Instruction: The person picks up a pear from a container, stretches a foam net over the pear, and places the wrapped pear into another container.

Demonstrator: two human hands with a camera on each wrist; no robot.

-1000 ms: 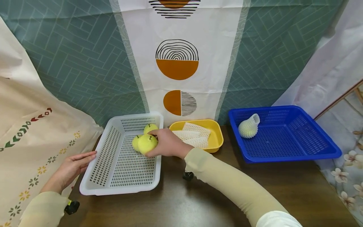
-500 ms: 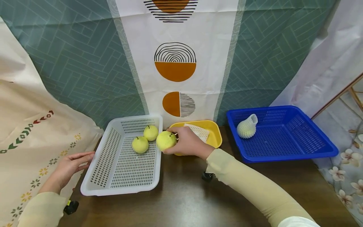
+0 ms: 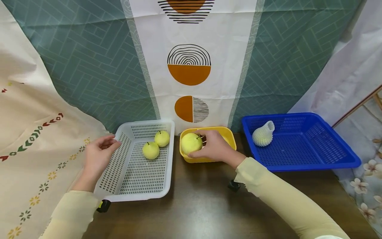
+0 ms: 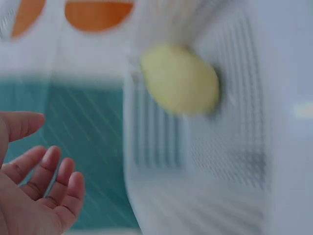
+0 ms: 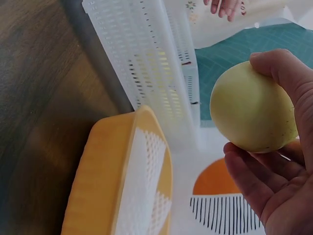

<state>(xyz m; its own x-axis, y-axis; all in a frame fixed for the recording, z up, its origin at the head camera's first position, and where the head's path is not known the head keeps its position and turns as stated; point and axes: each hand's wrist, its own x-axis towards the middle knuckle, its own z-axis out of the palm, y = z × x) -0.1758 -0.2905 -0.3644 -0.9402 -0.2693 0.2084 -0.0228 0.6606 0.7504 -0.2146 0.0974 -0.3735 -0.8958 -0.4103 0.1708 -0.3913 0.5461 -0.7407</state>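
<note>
1. Pinches a pale yellow pear [image 3: 191, 143] in the right hand [image 3: 213, 145], with thumb set on one side and fingers on the other.
2. Calls, by judgement, for light, even pressure: likely to bruise under a hard squeeze, likely to slip under a slack one.
3. Shows above the yellow tub [image 5: 100, 166], apart from its wall in the right wrist view; best carried high enough, it seems, to miss the rim.
4. Reaches in from the lower right along a slanting right sleeve [image 3: 283, 199], with wrist nearly in line with forearm.
5. Holds nothing in the left hand [image 3: 99, 152], pictured by the left rim of the white basket [image 3: 140, 176], with fingers loosely curved and thumb parted from them; probably more useful nearer the pear, as a second support.
6. Includes, farther out, foam nets [image 5: 132, 186] inside the tub, two more pears [image 3: 150, 150] side by side in the white basket and a netted fruit [image 3: 262, 135] in the blue basket [image 3: 292, 149].
</note>
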